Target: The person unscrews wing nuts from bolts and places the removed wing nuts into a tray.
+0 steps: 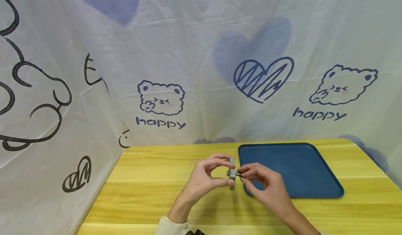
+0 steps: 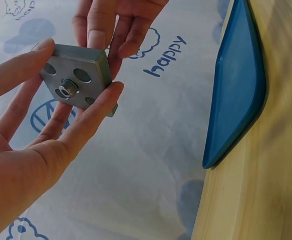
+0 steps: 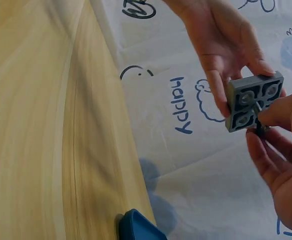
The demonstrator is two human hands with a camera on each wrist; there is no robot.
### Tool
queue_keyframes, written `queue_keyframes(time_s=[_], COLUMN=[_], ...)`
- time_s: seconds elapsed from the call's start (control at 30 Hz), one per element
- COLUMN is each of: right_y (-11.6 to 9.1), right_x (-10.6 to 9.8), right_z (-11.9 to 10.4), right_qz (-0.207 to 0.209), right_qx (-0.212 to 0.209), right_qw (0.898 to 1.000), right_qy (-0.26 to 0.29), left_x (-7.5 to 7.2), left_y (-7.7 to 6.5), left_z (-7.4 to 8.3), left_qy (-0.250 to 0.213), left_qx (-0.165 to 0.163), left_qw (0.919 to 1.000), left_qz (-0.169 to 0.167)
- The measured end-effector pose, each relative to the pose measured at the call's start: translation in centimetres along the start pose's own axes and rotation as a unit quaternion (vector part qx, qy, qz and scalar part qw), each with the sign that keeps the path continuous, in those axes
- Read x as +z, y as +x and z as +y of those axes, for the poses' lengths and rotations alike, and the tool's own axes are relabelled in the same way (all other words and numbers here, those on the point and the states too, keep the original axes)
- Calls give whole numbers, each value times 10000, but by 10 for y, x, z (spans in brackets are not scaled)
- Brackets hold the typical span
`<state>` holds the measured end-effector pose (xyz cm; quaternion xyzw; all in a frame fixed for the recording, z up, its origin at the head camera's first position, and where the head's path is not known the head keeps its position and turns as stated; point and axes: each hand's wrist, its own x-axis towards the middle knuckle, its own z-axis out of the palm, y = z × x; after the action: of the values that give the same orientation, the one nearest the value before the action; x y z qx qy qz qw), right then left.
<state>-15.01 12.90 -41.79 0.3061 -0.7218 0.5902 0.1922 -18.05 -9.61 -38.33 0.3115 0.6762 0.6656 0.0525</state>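
Observation:
My left hand (image 1: 201, 179) grips a square grey block (image 2: 68, 70) by its edges, thumb on one side and fingers on the opposite one. Several round holes pass through its face, and a short round metal stud (image 2: 68, 88) sticks out of the middle. From the other side, my right hand (image 1: 268, 184) pinches a thin metal shaft (image 1: 238, 175) at the block's centre between thumb and fingers. In the right wrist view that face of the block (image 3: 246, 97) has recesses around the holes, and my right fingertips partly hide the shaft. Both hands are raised over the table.
A blue rectangular tray (image 1: 289, 168) lies on the yellow wood-grain table (image 1: 141, 186), behind and to the right of my hands. White cloth (image 1: 201, 64) printed with hearts and bears hangs behind the table and along its left side.

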Motion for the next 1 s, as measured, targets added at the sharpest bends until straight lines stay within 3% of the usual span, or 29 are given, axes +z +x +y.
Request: queue_keyframes(time_s=[0.17,0.3,0.43,0.6,0.73,0.87,1.0], right_y=[0,1,1,-1,-1,2,5], right_x=[-1,0,2,1,-1,-4,-5], right_z=[4,10,13,7,2,-2,-4], right_qz=[84,292,323,97,38,151,139], right_qx=[-822,-1634,-1833,-735,239,1251,2375], right_qw=[9950,9805,9772,9969,9994,9905,9663], right_qy=[-562,-1055,-1022,-255,250,543,980], left_x=[-1,-2,-3,-3,-3,-2,-1], left_y=[1,1,0,0,0,0,0], left_z=[2,2,2,1,1,1,2], left_qy=[-31,-22,-28,-8,69,128,-109], left_qx=[-49,-43,-53,-40,-29,-40,-176], left_qw=[10000,10000,10000,10000,9999,9999,9998], left_qz=[25,39,44,58,81,90,28])
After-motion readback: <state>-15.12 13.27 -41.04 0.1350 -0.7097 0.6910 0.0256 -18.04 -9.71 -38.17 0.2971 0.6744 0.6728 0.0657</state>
